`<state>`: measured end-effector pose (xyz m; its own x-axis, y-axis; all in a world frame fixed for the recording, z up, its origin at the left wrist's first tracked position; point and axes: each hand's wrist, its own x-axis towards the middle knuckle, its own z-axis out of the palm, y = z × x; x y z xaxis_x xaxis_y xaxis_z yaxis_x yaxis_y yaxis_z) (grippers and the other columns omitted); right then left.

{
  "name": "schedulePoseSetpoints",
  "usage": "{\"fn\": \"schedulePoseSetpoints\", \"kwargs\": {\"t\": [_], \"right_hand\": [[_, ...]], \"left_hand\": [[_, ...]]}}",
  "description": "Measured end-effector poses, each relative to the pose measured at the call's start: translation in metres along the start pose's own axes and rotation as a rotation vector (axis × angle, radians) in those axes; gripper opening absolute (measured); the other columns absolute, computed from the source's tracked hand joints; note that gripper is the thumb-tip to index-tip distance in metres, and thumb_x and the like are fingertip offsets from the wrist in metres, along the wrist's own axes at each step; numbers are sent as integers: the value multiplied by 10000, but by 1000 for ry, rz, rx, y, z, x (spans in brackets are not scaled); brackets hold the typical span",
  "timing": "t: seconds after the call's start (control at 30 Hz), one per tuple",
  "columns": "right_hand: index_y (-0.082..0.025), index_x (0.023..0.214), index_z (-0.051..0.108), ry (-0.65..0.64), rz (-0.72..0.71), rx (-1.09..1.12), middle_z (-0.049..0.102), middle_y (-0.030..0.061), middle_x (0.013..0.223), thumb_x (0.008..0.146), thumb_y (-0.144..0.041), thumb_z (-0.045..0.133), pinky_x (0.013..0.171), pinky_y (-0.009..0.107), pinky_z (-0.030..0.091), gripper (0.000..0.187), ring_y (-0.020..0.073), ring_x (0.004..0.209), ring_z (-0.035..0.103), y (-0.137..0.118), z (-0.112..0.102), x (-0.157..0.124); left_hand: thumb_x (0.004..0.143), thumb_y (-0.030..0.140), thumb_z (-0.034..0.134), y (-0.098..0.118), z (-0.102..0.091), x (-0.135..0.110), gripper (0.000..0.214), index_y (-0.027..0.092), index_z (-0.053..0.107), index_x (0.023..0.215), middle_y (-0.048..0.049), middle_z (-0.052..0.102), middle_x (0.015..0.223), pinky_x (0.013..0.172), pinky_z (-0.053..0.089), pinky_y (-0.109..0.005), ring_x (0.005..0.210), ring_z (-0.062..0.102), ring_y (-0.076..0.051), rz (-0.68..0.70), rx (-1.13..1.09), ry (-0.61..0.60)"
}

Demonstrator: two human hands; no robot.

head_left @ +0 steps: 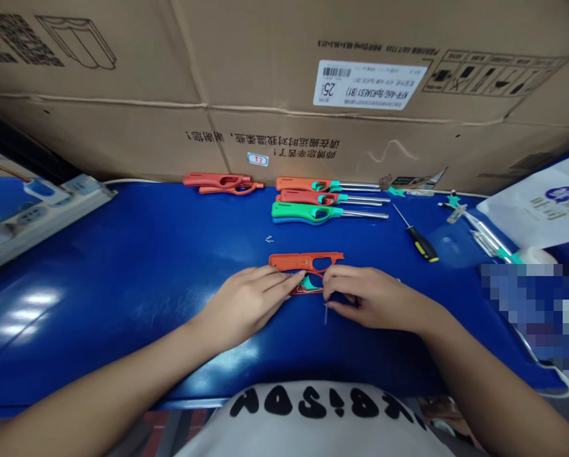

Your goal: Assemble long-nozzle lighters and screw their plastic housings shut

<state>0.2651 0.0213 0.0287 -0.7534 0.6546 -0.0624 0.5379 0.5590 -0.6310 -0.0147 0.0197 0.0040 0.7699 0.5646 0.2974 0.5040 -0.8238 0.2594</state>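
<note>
An orange lighter shell [303, 261] with a green trigger piece [308, 284] lies on the blue table [146, 266] in front of me. My left hand [246, 299] rests flat beside it, fingertips touching the shell and trigger. My right hand [368, 295] is closed in a pinch at the shell's right side, holding a small thin part [326, 314] that points down toward me.
Three assembled lighters [329, 200] with metal tubes lie farther back, with orange shell halves [222, 183] to their left. A black-and-yellow screwdriver [420, 240] lies at the right, a power strip [37, 206] at the left. Cardboard boxes [284, 82] wall off the back.
</note>
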Motion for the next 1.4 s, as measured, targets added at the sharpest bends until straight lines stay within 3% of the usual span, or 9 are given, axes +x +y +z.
{"fn": "schedulePoseSetpoints", "kwargs": {"t": [0.37, 0.53, 0.6, 0.73, 0.83, 0.9, 0.97, 1.03, 1.4], "right_hand": [[-235, 978, 635, 36, -10, 14, 666, 36, 1032, 969, -241, 537, 751, 276, 463, 98, 154, 892, 619, 3, 2, 2], [-248, 1078, 665, 21, 7, 97, 664, 40, 1092, 934, -219, 569, 712, 265, 477, 175, 136, 813, 607, 0, -7, 0], [-246, 1119, 667, 126, 37, 111, 659, 41, 1061, 938, -243, 571, 637, 257, 465, 204, 117, 691, 559, 4, -14, -2], [-215, 1041, 692, 566, 241, -183, 648, 65, 943, 954, -319, 543, 657, 307, 472, 202, 155, 656, 541, 36, -35, -13], [-185, 1110, 703, 830, 567, -453, 642, 135, 1076, 926, -342, 523, 874, 410, 514, 302, 277, 927, 628, 76, -53, -28], [-117, 1240, 665, 881, 847, -536, 589, 208, 1206, 910, -341, 509, 1040, 510, 444, 428, 371, 1155, 580, 100, -63, -40], [-75, 1423, 531, 794, 1104, -499, 468, 254, 1422, 943, -377, 465, 1152, 547, 331, 570, 417, 1360, 440, 118, -69, -51], [-13, 1495, 424, 720, 1184, -444, 351, 274, 1550, 975, -400, 407, 1206, 517, 266, 648, 408, 1466, 325, 128, -70, -57], [45, 1488, 396, 511, 1182, -332, 346, 292, 1578, 992, -590, 283, 1234, 446, 241, 813, 343, 1504, 303, 137, -68, -65]], "left_hand": [[963, 83, 508, 16, -5, -6, 468, 142, 536, 1426, -118, 647, 1374, 864, 532, -369, 1211, 643, -264, 14, 246, -198], [960, 89, 456, 11, -7, -8, 479, 126, 517, 1433, -111, 622, 1406, 929, 552, -396, 1242, 631, -265, 44, 190, -168], [963, 95, 443, 8, -8, -8, 467, 130, 529, 1420, -101, 629, 1399, 945, 560, -401, 1236, 637, -255, 48, 149, -149], [962, 96, 447, 4, -10, -6, 463, 167, 547, 1409, -73, 671, 1348, 967, 567, -393, 1224, 646, -229, 34, 76, -118], [959, 98, 449, 2, -9, -5, 473, 195, 560, 1408, -58, 685, 1330, 984, 565, -383, 1231, 642, -220, 11, 36, -105], [953, 100, 454, 1, -9, -5, 482, 207, 563, 1411, -56, 680, 1337, 983, 568, -388, 1232, 641, -227, 6, 30, -106], [945, 94, 457, 1, -8, -6, 491, 210, 566, 1410, -57, 673, 1347, 976, 574, -402, 1233, 641, -238, 13, 36, -102], [942, 86, 456, 0, -7, -7, 489, 208, 574, 1401, -55, 670, 1351, 972, 578, -414, 1235, 642, -245, 23, 43, -89], [941, 73, 453, -2, -6, -6, 475, 194, 586, 1380, -42, 662, 1363, 969, 592, -432, 1237, 641, -262, 45, 69, -82]]}}
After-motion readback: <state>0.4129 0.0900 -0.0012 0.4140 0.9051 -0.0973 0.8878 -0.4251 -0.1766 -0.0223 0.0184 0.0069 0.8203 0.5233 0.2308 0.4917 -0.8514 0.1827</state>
